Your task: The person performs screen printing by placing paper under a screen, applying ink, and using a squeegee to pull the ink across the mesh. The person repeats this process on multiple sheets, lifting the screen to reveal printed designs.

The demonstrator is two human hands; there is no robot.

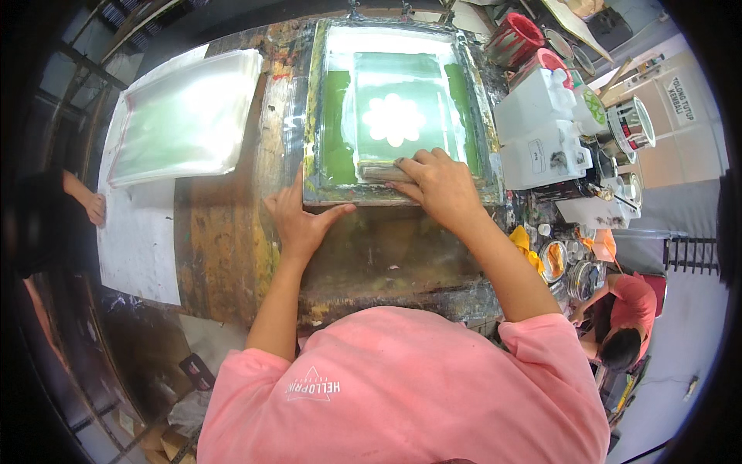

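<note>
A screen printing frame (pixel 311 147) lies flat on the paint-stained table in front of me. Its mesh (pixel 338 131) is green, smeared with white ink toward the far end, and a bright white flower shape (pixel 394 120) shows in the middle. My right hand (pixel 444 185) grips a squeegee (pixel 380 172) that lies across the mesh near the frame's near edge. At the near left corner is my left hand (pixel 300 220), fingers spread, its thumb along the near edge and its index finger by the left side. Nothing shows inside the left hand.
Left of the frame, a stack of clear plastic sheets (pixel 185 116) rests on white paper (pixel 139 247). Another person's hand (pixel 94 209) touches that paper. White jugs (pixel 533 131), red paint cans (pixel 516 37) and a yellow cloth (pixel 524 243) crowd the right side. A person (pixel 630 309) sits lower right.
</note>
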